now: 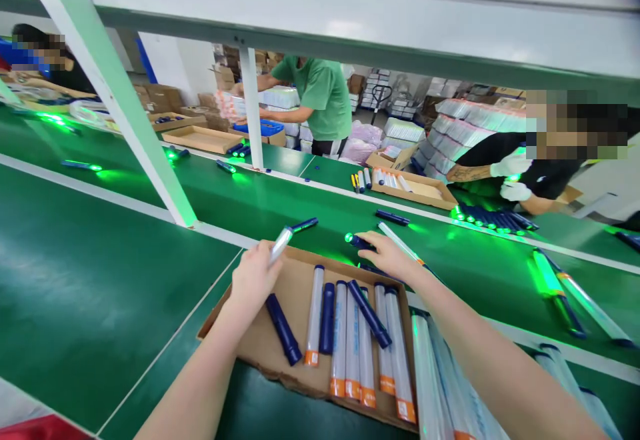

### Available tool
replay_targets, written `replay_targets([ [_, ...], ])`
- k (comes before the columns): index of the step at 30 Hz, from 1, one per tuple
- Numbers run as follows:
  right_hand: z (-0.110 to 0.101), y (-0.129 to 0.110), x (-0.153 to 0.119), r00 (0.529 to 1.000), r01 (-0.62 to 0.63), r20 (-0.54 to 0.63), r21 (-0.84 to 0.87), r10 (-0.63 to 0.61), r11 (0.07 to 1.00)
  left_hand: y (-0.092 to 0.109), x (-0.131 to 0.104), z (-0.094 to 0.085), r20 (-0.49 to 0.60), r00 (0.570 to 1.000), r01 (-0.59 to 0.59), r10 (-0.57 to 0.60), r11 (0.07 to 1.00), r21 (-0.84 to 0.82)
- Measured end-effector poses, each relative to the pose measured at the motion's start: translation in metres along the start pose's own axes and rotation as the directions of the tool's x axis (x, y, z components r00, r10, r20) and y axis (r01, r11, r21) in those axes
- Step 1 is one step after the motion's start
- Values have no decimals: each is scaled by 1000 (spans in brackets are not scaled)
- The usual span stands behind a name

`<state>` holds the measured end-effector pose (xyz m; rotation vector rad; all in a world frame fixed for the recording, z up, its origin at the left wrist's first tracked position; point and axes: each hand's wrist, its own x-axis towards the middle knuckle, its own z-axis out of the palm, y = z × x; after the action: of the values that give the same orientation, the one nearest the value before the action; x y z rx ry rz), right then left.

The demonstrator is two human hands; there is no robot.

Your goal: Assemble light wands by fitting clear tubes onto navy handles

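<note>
My left hand (254, 270) is closed around a whitish translucent tube (281, 243) above the back left of a shallow cardboard tray (290, 267). A dark blue flashlight (306, 225) lies just beyond that tube. My right hand (385, 253) has its fingers curled over another dark blue flashlight (361, 243), whose end glows green, at the belt behind the tray. Inside the tray lie several white tubes (339, 340) with orange bands, plus loose dark blue flashlights (283, 330). One more flashlight (369, 313) rests slantwise across the tubes.
A green conveyor belt (330, 200) carries scattered lit flashlights. White tubes (430, 367) lie right of the tray under my right forearm. A white post (120, 93) and overhead beam (320, 33) cross the view. Across the belt, a gloved person (500, 173) and a green-shirted person (327, 100) work.
</note>
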<state>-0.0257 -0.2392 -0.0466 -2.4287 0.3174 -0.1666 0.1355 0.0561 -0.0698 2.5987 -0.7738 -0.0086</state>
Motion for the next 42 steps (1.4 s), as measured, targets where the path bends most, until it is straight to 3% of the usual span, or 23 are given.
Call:
replay_targets([
  [1, 0, -11, -21, 1000, 21, 0, 55, -21, 998, 8, -1, -7, -55, 998, 10, -22, 978, -209],
  [2, 2, -24, -43, 999, 33, 19, 136, -36, 990, 19, -4, -13, -80, 995, 20, -66, 879, -477],
  [3, 7, -38, -67, 998, 26, 54, 251, -41, 968, 32, -8, -17, -55, 992, 36, -113, 674, -738],
  [4, 15, -52, -90, 994, -4, 100, 393, -38, 919, 46, -12, -20, 19, 990, 72, -136, 396, -916],
  [6, 35, -80, -134, 977, -152, 211, 727, -8, 670, 77, -21, -22, 207, 975, 197, -84, -112, -974],
  [7, 46, -92, -152, 966, -223, 259, 829, 1, 513, 91, -26, -20, 283, 958, 260, -47, -279, -924],
  [8, 58, -102, -169, 954, -280, 299, 879, 12, 386, 103, -30, -18, 345, 939, 313, -14, -391, -866],
  [10, 81, -117, -193, 951, -310, 301, 906, 77, 288, 120, -39, -11, 431, 902, 373, 8, -514, -772],
  [14, 116, -126, -215, 952, -253, 176, 915, 252, 314, 132, -56, 3, 475, 880, 402, 23, -570, -717],
  [17, 128, -127, -220, 927, -316, 228, 903, 297, 291, 133, -65, 8, 439, 897, 388, 51, -566, -727],
  [22, 125, -135, -226, 837, -462, 312, 843, 449, 276, 134, -68, 4, 384, 914, 386, 131, -573, -723],
  [29, 127, -145, -224, 791, -578, 451, 772, 414, 264, 128, -67, 2, 323, 897, 432, 301, -753, -496],
  [32, 128, -147, -220, 771, -611, 489, 749, 407, 257, 124, -64, 1, 356, 898, 424, 257, -718, -551],
  [36, 124, -149, -216, 787, -584, 436, 756, 437, 297, 117, -62, -4, 427, 879, 462, 215, -612, -642],
  [39, 120, -152, -215, 776, -610, 450, 714, 441, 345, 115, -65, -7, 430, 870, 474, 240, -642, -602],
  [42, 120, -154, -215, 738, -655, 499, 689, 454, 309, 116, -67, -8, 391, 876, 471, 282, -676, -567],
])
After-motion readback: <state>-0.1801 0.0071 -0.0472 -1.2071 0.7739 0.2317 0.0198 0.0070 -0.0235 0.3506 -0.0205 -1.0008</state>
